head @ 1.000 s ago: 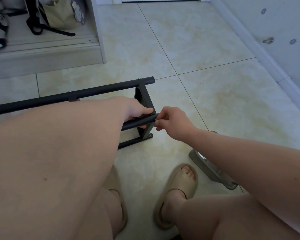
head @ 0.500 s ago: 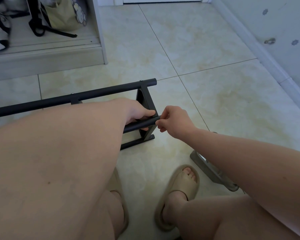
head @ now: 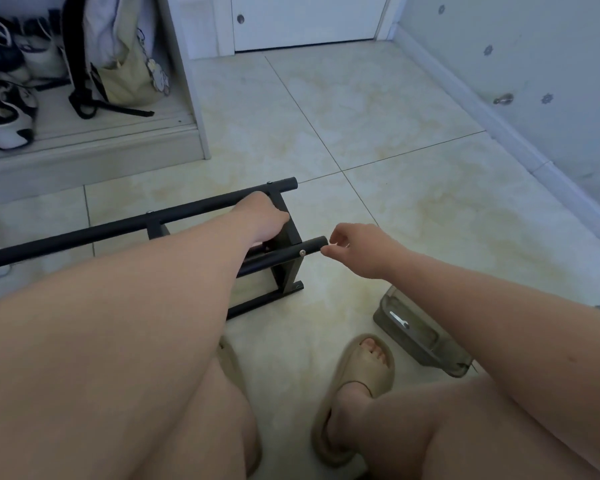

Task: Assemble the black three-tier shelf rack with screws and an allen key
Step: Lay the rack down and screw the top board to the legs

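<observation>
The black rack [head: 284, 271] lies on its side on the tiled floor, with a long top tube [head: 118, 225] and a nearer tube [head: 309, 247] joined by an end frame. A silver screw [head: 302, 252] sits in the nearer tube. My left hand [head: 264, 218] reaches between the two tubes and grips the end frame; its fingertips are hidden. My right hand [head: 357, 247] hovers just off the nearer tube's end, thumb and forefinger pinching a small pale thing, seemingly the allen key.
A clear plastic tray [head: 426, 341] holding a metal piece lies on the floor at the right, under my right forearm. A low cabinet shelf [head: 94, 140] with sneakers and a bag stands at the back left. The wall's skirting [head: 520, 147] runs along the right.
My left hand let go of the nearer tube and moved back onto the end frame, uncovering the screw. My right hand drew slightly away from the tube's end. The view tilted up.
</observation>
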Motion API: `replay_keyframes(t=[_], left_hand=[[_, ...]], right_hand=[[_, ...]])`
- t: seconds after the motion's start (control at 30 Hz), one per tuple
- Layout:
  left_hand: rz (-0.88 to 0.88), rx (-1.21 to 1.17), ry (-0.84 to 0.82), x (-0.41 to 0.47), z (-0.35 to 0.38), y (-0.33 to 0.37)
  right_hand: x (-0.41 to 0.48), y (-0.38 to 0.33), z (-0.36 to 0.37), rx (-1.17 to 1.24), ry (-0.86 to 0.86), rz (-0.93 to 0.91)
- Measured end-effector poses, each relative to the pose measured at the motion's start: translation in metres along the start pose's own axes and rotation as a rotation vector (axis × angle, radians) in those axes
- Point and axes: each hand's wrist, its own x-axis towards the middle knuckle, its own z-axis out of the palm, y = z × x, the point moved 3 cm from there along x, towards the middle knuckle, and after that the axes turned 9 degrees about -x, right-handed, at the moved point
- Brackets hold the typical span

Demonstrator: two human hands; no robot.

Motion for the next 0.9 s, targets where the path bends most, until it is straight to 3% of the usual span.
replay_keyframes(t=[0.2, 0.37, 0.43, 0.57, 0.67, 0.9], left_hand=[[0.080, -0.107, -0.144, -0.032, 0.052, 0.041], [0.096, -0.028, -0.365, -0.043, 0.125, 0.077], [0.131, 0.101, -0.429, -0.039, 0.154, 0.088], [0.272, 0.636, -0.451, -0.013, 0.203, 0.082], [0.290, 0.806, -0.546, 0.011, 0.242, 0.062], [0.160, 0.564, -0.632, 0.062, 0.316, 0.024]], right_hand=[[-0.043, 0.062, 0.010, -0.279, -0.028, 0.041], [-0.058, 0.122, 0.019, -0.281, -0.124, 0.194], [-0.058, 0.148, 0.025, -0.278, -0.175, 0.243], [-0.046, 0.197, 0.047, -0.280, -0.310, 0.311], [-0.028, 0.228, 0.070, -0.311, -0.391, 0.340], [0.025, 0.271, 0.147, -0.174, -0.446, 0.299]])
